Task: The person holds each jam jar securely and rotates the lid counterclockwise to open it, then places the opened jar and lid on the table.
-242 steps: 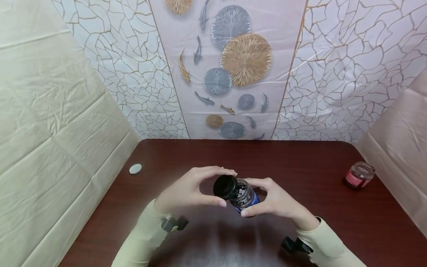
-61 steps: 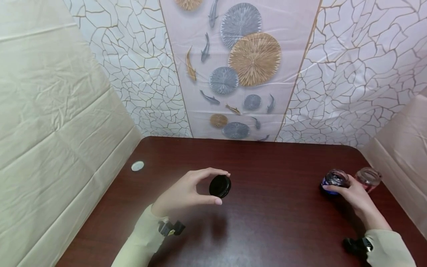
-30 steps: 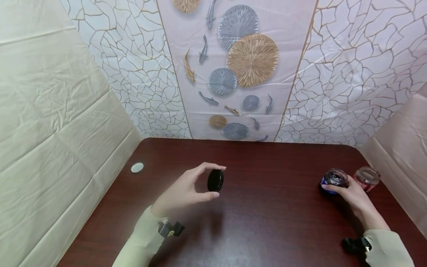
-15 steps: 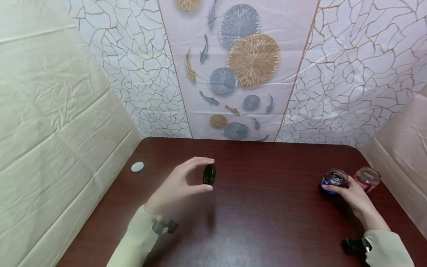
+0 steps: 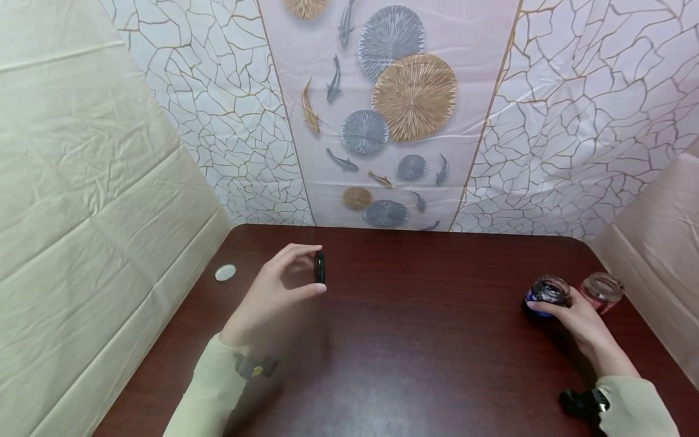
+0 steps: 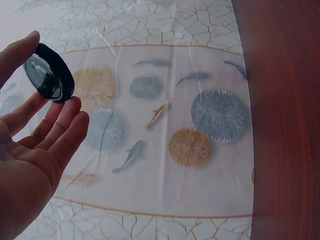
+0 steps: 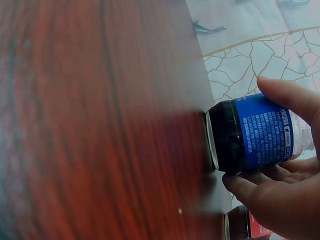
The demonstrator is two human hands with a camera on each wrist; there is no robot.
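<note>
My left hand (image 5: 275,288) pinches a black jar lid (image 5: 320,267) by its rim between thumb and fingers, holding it on edge above the table. In the left wrist view the shiny inner side of the lid (image 6: 49,75) shows. At the far right, my right hand (image 5: 579,318) grips a glass jar with a blue label (image 5: 548,292), which is uncapped and upright with its base at the table top. Dark contents show inside. The right wrist view shows white print on the blue label (image 7: 265,130), with the thumb on one side and the fingers on the other.
A second uncapped glass jar with a red label (image 5: 602,291) stands just right of my right hand, near the table's right edge. A white round lid (image 5: 225,272) lies at the back left of the dark wooden table (image 5: 426,340). Patterned cloth (image 5: 404,182) hangs behind.
The black lid came away from the blue-labelled jar, which my right hand carried right beside the red-labelled one. My left hand has since moved left and back, turning the lid edge-on.
</note>
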